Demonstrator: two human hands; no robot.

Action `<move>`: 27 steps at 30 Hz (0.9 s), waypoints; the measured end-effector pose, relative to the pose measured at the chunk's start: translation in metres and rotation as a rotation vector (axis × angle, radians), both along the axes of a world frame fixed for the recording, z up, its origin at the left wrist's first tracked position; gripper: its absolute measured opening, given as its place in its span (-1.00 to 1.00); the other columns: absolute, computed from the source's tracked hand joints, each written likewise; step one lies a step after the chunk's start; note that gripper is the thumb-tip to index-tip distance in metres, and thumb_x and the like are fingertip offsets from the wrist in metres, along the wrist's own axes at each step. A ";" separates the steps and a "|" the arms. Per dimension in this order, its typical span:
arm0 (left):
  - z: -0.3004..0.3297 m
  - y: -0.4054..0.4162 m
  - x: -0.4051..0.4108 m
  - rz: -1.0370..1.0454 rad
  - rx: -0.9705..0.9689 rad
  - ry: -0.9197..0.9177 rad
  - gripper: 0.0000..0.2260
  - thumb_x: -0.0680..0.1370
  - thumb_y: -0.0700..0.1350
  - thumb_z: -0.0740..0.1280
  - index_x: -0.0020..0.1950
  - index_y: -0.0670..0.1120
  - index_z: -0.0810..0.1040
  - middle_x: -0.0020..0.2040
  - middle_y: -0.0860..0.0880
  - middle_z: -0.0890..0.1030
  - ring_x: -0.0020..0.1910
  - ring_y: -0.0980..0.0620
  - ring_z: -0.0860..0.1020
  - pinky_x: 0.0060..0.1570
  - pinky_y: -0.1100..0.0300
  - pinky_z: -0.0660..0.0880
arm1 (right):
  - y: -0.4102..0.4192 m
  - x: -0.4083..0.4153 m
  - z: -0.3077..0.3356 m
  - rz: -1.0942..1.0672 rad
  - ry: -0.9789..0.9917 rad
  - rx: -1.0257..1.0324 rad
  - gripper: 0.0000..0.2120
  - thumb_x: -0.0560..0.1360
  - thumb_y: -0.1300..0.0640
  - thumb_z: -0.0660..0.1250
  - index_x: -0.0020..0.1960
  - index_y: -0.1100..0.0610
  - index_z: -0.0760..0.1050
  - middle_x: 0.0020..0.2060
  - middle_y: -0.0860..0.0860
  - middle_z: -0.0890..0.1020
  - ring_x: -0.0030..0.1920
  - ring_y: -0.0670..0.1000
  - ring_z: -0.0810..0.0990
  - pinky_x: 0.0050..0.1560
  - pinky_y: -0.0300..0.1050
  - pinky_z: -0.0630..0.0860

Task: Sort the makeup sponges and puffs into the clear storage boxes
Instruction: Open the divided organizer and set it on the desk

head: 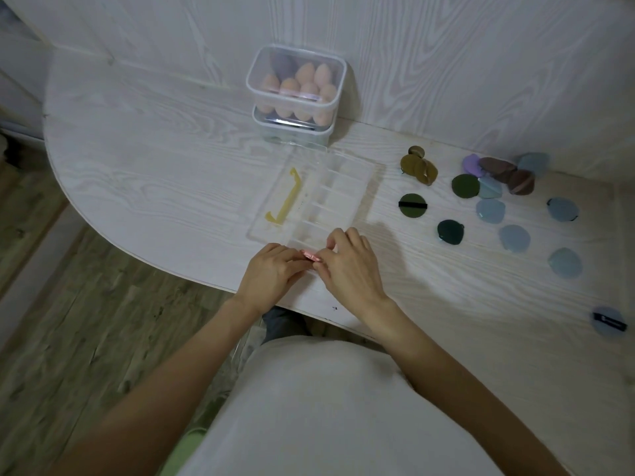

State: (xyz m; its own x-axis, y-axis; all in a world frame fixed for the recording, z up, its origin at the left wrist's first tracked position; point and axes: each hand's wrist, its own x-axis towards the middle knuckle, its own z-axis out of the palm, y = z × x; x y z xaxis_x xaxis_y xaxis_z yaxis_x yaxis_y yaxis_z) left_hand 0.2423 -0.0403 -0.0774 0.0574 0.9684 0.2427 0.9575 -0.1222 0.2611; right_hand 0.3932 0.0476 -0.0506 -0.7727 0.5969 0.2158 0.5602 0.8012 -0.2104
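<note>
- Yellow plastic handle (288,197) lies on the open clear divided box (319,197), lid flat so slots stay reachable.
- We pinch a small pink clasp (310,254) between left hand (271,273) and right hand (350,266) at its near edge.
- Loose round puffs (515,207) wait right, unsorted.

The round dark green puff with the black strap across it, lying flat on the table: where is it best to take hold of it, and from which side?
Judging by its pose, come from above and pinch the black strap of the round dark green puff; the strap faces up across its upper part, and the flat disc offers little edge.
</note>
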 end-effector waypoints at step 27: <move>0.008 0.002 0.002 0.006 -0.107 -0.030 -0.74 0.32 -0.25 0.48 -0.03 -0.07 0.66 -0.09 -0.03 0.67 -0.18 -0.06 0.61 -0.11 0.11 0.46 | 0.010 -0.012 -0.005 0.061 -0.118 -0.102 -0.79 0.44 0.16 0.28 -0.24 0.05 0.68 -0.07 0.04 0.59 -0.11 0.12 0.51 -0.16 -0.08 0.35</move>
